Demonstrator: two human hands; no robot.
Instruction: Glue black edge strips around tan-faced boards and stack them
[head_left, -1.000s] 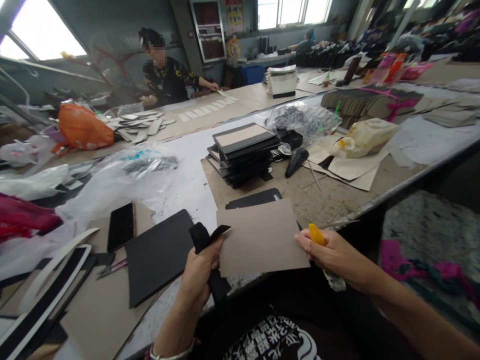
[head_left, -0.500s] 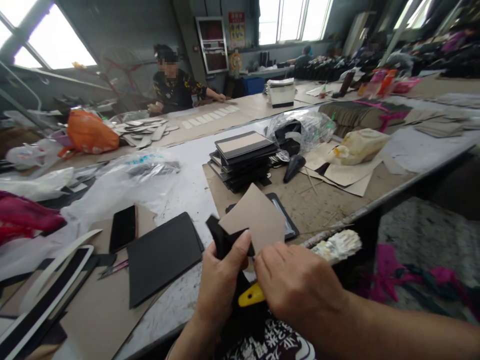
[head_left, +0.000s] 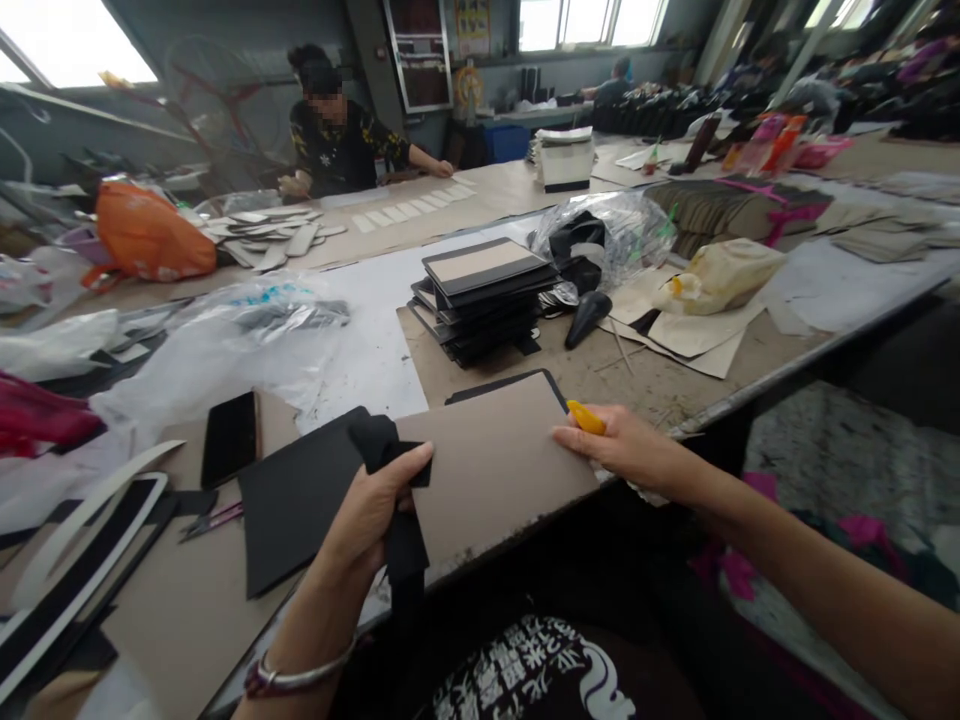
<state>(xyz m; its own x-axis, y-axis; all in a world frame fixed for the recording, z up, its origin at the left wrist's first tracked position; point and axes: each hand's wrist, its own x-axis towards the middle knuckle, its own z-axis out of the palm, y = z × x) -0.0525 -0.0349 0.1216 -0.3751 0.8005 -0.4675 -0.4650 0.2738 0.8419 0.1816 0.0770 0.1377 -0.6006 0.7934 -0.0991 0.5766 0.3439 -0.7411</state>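
Note:
A tan card sheet (head_left: 491, 465) lies flat on the table's near edge. My left hand (head_left: 371, 515) is closed on a black strap (head_left: 390, 470) that wraps the sheet's left edge, thumb on top. My right hand (head_left: 626, 445) presses the sheet's right edge and is closed on a yellow-handled brush (head_left: 585, 417). Under the sheet's far edge a black panel (head_left: 502, 382) peeks out.
A black sheet (head_left: 296, 505) and a phone (head_left: 229, 440) lie to the left, scissors (head_left: 210, 520) beside them. A stack of black panels (head_left: 484, 300) stands behind. Plastic bags, an orange bag (head_left: 146, 240) and a seated person (head_left: 334, 130) are farther back.
The tan sheet was lifted and tilted in both hands half a second ago; now it lies flat on the table. My right hand has moved from the strap to the sheet's right edge.

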